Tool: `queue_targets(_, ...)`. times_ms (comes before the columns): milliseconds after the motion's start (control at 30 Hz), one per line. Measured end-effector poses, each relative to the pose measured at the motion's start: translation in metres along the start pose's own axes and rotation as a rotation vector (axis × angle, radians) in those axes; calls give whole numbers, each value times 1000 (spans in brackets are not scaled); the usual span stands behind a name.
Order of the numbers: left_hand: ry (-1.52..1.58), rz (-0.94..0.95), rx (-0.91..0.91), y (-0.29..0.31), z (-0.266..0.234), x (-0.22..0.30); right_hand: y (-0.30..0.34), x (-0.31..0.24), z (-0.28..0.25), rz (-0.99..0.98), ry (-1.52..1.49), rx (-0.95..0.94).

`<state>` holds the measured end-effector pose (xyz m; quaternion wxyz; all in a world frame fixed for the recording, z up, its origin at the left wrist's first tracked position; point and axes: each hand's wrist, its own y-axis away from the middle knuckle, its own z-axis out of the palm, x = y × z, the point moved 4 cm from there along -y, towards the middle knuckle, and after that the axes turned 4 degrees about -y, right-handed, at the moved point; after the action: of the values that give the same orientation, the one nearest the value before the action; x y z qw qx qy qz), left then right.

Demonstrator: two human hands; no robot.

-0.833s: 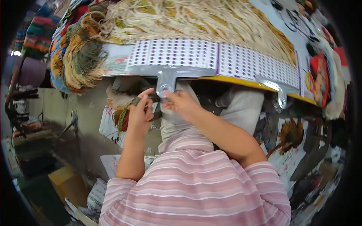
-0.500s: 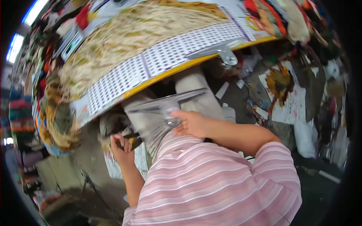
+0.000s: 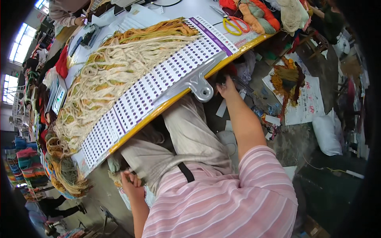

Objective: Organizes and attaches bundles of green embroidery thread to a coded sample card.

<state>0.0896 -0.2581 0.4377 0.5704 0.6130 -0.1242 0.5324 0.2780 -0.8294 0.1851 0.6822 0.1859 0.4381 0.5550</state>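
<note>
A large metal clip (image 3: 202, 89) grips the near edge of the yellow-rimmed table, over a white card (image 3: 170, 65) with rows of punched holes. Cream and ochre yarn strands (image 3: 119, 65) spread across the table from that card. My right hand (image 3: 227, 87) reaches below the table edge, just right of the clip. Its fingertips are in shadow by a dim metallic piece, and I cannot make out whether they hold it. By my left thigh, my left hand (image 3: 133, 184) hangs with its fingers curled in and nothing visible in them.
Yellow-and-red-handled scissors (image 3: 236, 25) lie at the table's far right, near red and tan yarn skeins (image 3: 258, 16). A digital scale (image 3: 58, 95) stands at the left. On the floor are brown yarn (image 3: 289, 79) and a white sack (image 3: 327, 135). Another person's hand (image 3: 80, 21) is at the far left.
My right hand held a second metal clip over my lap; it has moved up and right under the table edge, and that clip no longer shows there. The view has turned.
</note>
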Motion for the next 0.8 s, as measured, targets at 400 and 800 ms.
queue_targets(400,-88,-57,85,-4,27,-33,72,13,68,39,270,-288)
queue_targets(800,-125,-109,-80,-20,48,-42,265,20,82,-44,535,-562)
